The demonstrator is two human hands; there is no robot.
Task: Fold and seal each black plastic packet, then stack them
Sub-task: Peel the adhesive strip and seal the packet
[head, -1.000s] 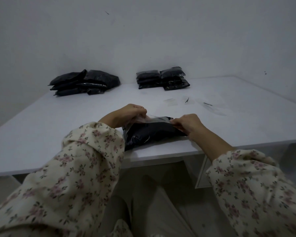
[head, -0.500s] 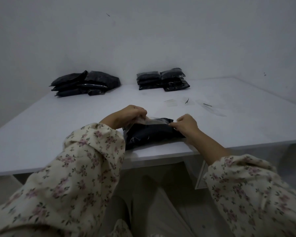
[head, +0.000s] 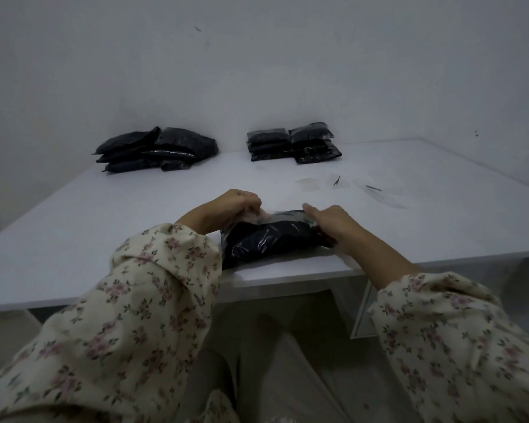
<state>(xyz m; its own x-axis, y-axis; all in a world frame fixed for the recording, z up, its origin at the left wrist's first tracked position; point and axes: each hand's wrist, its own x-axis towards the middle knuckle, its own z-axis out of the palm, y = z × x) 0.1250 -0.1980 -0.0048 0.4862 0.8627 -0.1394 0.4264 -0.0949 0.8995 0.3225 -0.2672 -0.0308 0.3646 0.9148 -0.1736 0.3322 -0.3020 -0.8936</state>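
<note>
At 6 o'clock on the worktop (head: 135,215), the left grip (head: 223,209) is pinching the flap (head: 258,216) of the black packet (head: 272,236). The right grip (head: 333,224) is pressing its right end; whether it is clamping, I cannot tell. Uneven pulling is risking a crooked seal.

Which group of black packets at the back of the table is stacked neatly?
The right-hand group: flat packets in two squared columns. The left-hand group is a loose, skewed heap.
</note>
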